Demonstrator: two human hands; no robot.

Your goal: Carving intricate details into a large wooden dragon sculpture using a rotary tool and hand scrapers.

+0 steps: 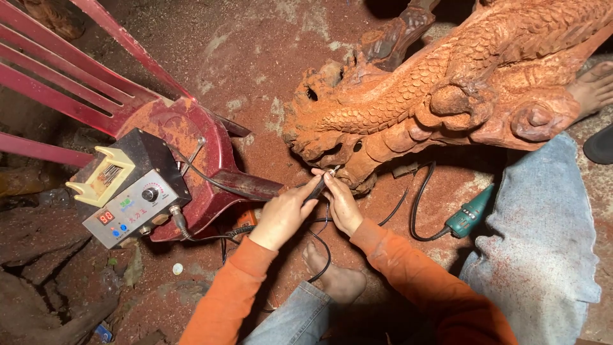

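A large reddish wooden carving of a scaled creature point(447, 96) lies across the dusty floor. My left hand point(284, 214) grips a thin black rotary handpiece point(317, 186) whose tip touches the carving's lower edge. My right hand point(341, 201) pinches the front of the same handpiece close to the tip and steadies it against the wood. Both sleeves are orange. A black cord runs from the handpiece down past my bare foot point(335, 278).
A grey control box point(131, 191) with a knob and a red digit display sits on a red plastic chair point(185, 134) at left. A green power tool point(469, 214) lies on the floor at right, beside my jeans-clad knee point(543, 249). Another bare foot point(594, 86) shows at the far right.
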